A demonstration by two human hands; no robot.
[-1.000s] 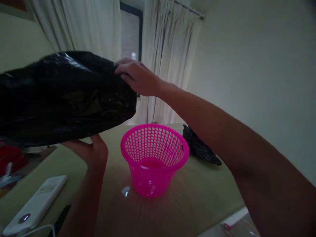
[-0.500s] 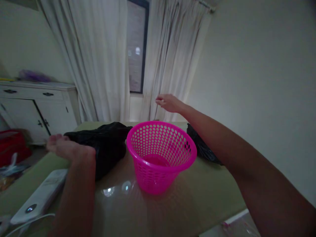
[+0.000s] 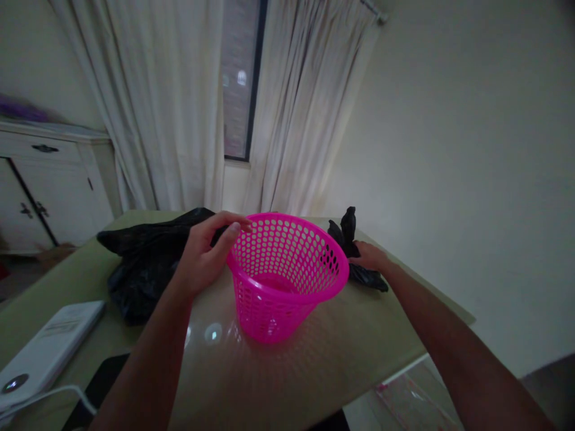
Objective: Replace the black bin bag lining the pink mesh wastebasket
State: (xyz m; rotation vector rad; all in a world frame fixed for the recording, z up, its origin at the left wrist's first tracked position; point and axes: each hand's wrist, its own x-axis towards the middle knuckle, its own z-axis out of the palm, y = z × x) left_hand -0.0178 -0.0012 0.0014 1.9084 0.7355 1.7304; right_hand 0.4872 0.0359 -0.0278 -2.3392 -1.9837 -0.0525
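A bright pink perforated plastic basket (image 3: 274, 323) stands upright on the table with its inside bare. At its left rim is my left hand (image 3: 204, 254), the fingers stretched over the edge and the thumb apart from them. Whether it presses on the rim I cannot tell. To the right of the basket my right hand (image 3: 372, 256) has its fingers closed on a black plastic bag (image 3: 371, 279); its fingertips are partly hidden. Pointed ends of that bag stick up beside the hand. Another, larger black plastic bag (image 3: 144, 263) lies crumpled left of the basket, behind my left forearm.
A white power bank-like device (image 3: 51, 341) with a cable (image 3: 58, 389) lies at the table's left, beside a dark flat object (image 3: 96, 389). Behind the table (image 3: 323, 371) are curtains (image 3: 175, 108) and a white cabinet (image 3: 63, 185). A wall is on the right.
My left hand has come right, from over the left side of the table to the basket's rim. My right hand has dropped onto the right-hand bag, whose ends now stand up. The view has shifted.
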